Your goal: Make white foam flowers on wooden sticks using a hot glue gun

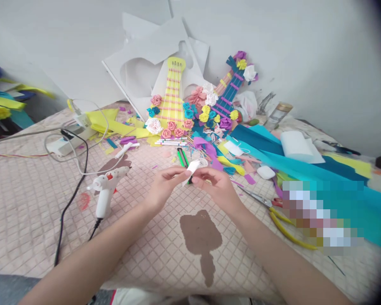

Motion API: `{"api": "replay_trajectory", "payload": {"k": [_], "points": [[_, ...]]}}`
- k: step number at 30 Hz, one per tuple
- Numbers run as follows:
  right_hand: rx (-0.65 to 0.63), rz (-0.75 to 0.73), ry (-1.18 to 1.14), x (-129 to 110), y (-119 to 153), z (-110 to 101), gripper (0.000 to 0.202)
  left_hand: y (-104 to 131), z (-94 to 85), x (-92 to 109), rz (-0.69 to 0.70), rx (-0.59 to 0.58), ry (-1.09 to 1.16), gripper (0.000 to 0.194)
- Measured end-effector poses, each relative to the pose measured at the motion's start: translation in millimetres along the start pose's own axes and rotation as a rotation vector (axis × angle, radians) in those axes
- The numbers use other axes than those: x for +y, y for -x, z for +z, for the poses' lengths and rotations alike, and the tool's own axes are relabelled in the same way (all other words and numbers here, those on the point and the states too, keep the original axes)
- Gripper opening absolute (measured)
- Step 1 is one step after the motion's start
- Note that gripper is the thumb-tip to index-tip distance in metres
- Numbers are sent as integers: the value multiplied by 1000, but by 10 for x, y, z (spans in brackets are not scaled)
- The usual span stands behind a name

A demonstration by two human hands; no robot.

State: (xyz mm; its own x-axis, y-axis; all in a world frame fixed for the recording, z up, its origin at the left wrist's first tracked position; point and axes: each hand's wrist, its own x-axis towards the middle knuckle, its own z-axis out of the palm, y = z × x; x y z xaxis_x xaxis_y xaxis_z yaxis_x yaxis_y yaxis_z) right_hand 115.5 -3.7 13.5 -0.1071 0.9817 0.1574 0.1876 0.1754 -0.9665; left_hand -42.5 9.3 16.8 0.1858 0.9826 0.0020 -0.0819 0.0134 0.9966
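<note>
left hand (165,185) and right hand (221,187) pinch white paper (196,166) between nearly closed fingers; it's likely light, soft, crushable, best held low.

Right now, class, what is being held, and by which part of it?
A white strip, seemingly paper: the left hand pinches its left side, the right hand its lower right side.

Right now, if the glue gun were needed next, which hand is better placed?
Probably the left hand: the glue gun rests on its side, farther from the right hand, though both hold the white piece.
</note>
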Motion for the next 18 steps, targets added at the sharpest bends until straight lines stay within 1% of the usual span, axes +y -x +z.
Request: {"api": "replay_trajectory", "payload": {"k": [4, 8, 13, 18], "points": [[21, -6, -9, 11, 6, -5, 17, 7, 7, 17, 3, 18, -11, 17], [26, 20, -26, -18, 13, -15, 18, 6, 8, 12, -8, 15, -21, 16], [35, 51, -62, -37, 15, -26, 21, 1, 4, -12, 1, -12, -32, 15], [12, 59, -110, -25, 9, -20, 16, -13, 7, -63, 16, -51, 48, 14]]}}
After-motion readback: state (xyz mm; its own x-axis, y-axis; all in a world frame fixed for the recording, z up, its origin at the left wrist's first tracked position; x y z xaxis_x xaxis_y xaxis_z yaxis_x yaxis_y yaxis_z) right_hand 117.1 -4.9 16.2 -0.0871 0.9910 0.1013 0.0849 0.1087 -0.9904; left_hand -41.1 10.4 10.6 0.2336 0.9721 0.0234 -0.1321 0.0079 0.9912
